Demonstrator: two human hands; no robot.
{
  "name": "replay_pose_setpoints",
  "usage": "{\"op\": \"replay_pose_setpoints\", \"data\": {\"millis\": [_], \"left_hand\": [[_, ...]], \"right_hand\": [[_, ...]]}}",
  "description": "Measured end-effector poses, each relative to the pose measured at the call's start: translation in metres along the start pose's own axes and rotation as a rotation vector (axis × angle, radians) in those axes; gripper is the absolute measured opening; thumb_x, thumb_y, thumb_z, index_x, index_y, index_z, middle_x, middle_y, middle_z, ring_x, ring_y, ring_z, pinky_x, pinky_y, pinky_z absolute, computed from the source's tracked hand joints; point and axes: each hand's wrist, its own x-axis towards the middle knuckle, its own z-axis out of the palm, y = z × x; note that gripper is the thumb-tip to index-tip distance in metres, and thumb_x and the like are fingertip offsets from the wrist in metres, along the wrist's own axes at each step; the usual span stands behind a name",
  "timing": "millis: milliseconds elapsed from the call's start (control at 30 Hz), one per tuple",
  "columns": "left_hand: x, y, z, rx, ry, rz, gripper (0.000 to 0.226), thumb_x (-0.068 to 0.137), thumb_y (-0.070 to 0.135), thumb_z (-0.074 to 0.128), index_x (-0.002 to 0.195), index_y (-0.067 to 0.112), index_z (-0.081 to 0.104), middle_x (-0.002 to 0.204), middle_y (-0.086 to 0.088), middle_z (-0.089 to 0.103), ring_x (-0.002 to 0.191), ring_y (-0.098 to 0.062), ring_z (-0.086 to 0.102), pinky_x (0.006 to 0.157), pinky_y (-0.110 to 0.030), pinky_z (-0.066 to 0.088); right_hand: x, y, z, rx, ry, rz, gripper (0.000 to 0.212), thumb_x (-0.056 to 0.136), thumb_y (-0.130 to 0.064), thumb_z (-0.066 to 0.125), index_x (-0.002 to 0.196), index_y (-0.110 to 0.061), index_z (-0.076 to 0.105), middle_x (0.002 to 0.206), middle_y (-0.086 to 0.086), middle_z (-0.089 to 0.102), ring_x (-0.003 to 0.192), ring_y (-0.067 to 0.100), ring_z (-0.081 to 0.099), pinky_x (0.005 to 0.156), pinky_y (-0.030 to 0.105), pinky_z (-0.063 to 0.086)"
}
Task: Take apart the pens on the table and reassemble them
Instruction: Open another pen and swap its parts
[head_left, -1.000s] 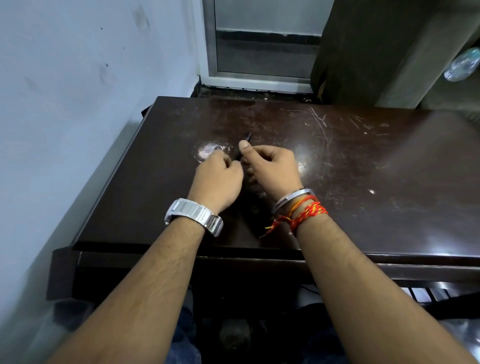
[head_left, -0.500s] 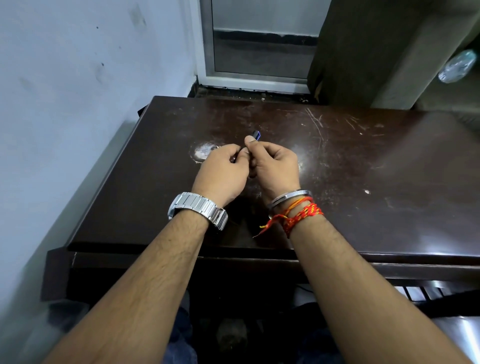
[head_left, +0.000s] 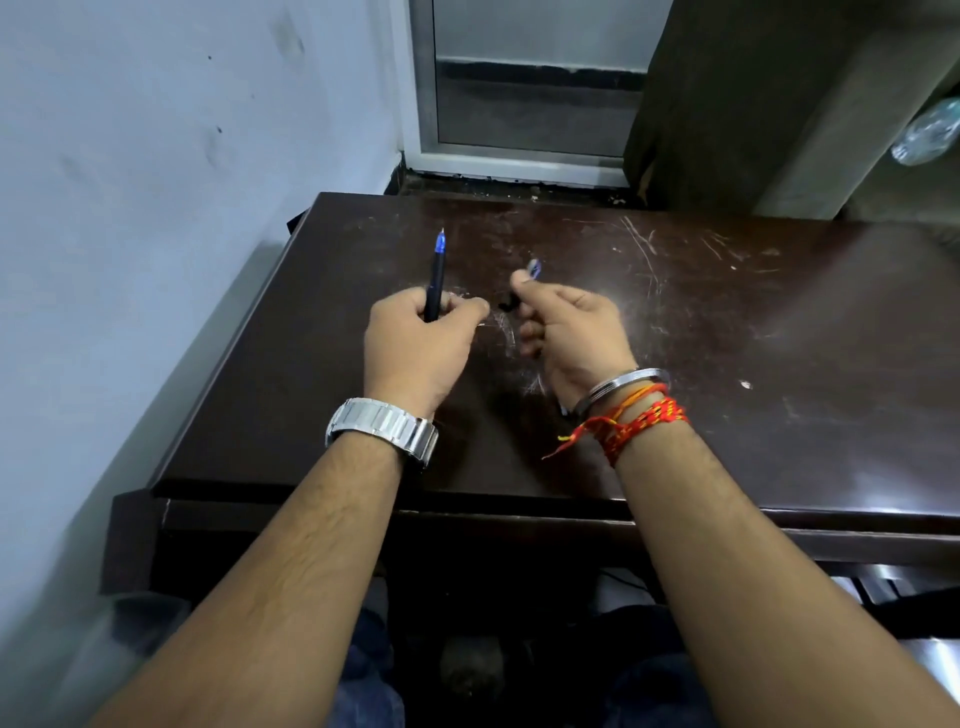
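Dark brown, scratched wooden table (head_left: 727, 332) fills the middle of the view, and both hands hover over it. Closed around a slim dark pen body with a blue tip section (head_left: 435, 275), the left hand (head_left: 415, 343) holds it nearly upright, its point aimed toward 12 o'clock. Just apart at 3 o'clock from it, the right hand (head_left: 566, 332) pinches a small blue-and-silver pen piece (head_left: 533, 268) between thumb and fingers. Toward 9 o'clock rises a pale blue-grey wall (head_left: 156, 156); at 12 o'clock stands a metal-framed door (head_left: 519, 104).
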Motion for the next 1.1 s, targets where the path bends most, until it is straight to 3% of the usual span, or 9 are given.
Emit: {"op": "replay_pose_setpoints", "data": {"millis": [67,167,267,433,567,667,800,967,1100], "left_hand": [[-0.001,0.002,0.001,-0.14,-0.127,-0.077,0.016,0.075,0.03,0.078,0.063,0.021,0.071,0.063,0.001,0.066,0.034,-0.002,0.042,0.039,-0.017,0.031],[0.0,-0.001,0.0,-0.145,-0.173,-0.112,0.015,0.076,0.029,0.079,0.066,0.018,0.073,0.075,-0.013,0.07,0.03,-0.003,0.036,0.035,-0.015,0.028],[0.004,-0.005,-0.004,-0.14,-0.212,-0.151,0.019,0.074,0.033,0.082,0.063,0.02,0.074,0.07,-0.008,0.062,0.032,-0.005,0.033,0.036,-0.018,0.027],[0.011,-0.012,-0.01,-0.122,-0.273,-0.18,0.018,0.077,0.024,0.082,0.062,0.019,0.073,0.052,0.002,0.048,0.036,-0.009,0.032,0.036,-0.019,0.025],[0.012,-0.015,-0.014,0.251,-0.124,-0.079,0.02,0.071,0.032,0.081,0.061,0.018,0.07,0.051,0.01,0.062,0.045,-0.009,0.056,0.044,-0.021,0.035],[0.006,-0.013,-0.012,0.451,-0.151,-0.054,0.02,0.07,0.032,0.08,0.067,0.014,0.072,0.064,0.001,0.069,0.062,-0.015,0.066,0.048,-0.022,0.04],[-0.002,-0.008,0.0,0.563,-0.168,0.001,0.021,0.074,0.025,0.072,0.067,0.008,0.064,0.068,-0.006,0.065,0.062,-0.022,0.062,0.041,-0.023,0.032],[-0.004,-0.004,-0.003,0.565,-0.119,-0.01,0.025,0.077,0.033,0.07,0.067,0.011,0.063,0.064,-0.001,0.061,0.053,-0.012,0.054,0.038,-0.02,0.028],[-0.006,-0.001,-0.003,0.514,-0.172,0.018,0.028,0.081,0.033,0.064,0.07,0.008,0.065,0.062,-0.001,0.059,0.057,-0.015,0.056,0.042,-0.024,0.03]], "right_hand": [[-0.004,0.006,0.004,-0.094,-0.097,0.042,0.023,0.09,-0.021,0.07,0.071,-0.007,0.068,0.054,-0.001,0.051,0.044,0.007,0.041,0.041,0.021,0.032],[-0.006,0.008,0.008,-0.112,-0.093,0.051,0.022,0.09,-0.021,0.07,0.078,-0.003,0.071,0.05,-0.004,0.052,0.043,0.006,0.041,0.04,0.019,0.032],[-0.007,0.008,0.009,-0.098,-0.085,0.099,0.022,0.089,-0.019,0.071,0.072,-0.005,0.071,0.05,-0.004,0.052,0.042,0.005,0.042,0.04,0.019,0.033],[-0.007,0.012,0.012,-0.066,-0.125,0.155,0.025,0.092,-0.017,0.066,0.07,-0.007,0.071,0.053,-0.001,0.054,0.04,0.006,0.045,0.038,0.019,0.035],[-0.001,0.014,0.009,-0.257,0.009,0.106,0.037,0.09,-0.033,0.067,0.081,0.002,0.072,0.056,0.002,0.055,0.043,0.013,0.046,0.041,0.024,0.037],[0.001,0.016,0.005,-0.379,0.081,0.022,0.033,0.085,-0.035,0.067,0.065,-0.01,0.073,0.048,-0.001,0.055,0.042,0.015,0.047,0.044,0.027,0.039],[-0.003,0.018,0.006,-0.515,0.061,-0.03,0.026,0.081,-0.041,0.066,0.058,-0.032,0.073,0.04,-0.005,0.055,0.034,0.01,0.047,0.044,0.025,0.04],[-0.001,0.019,0.01,-0.369,0.023,-0.013,0.031,0.082,-0.035,0.069,0.054,-0.021,0.073,0.052,-0.001,0.061,0.043,0.013,0.051,0.048,0.028,0.043],[-0.002,0.022,0.011,-0.244,-0.043,-0.031,0.026,0.078,-0.036,0.077,0.057,-0.021,0.074,0.056,-0.002,0.065,0.045,0.008,0.053,0.046,0.023,0.042]]}}
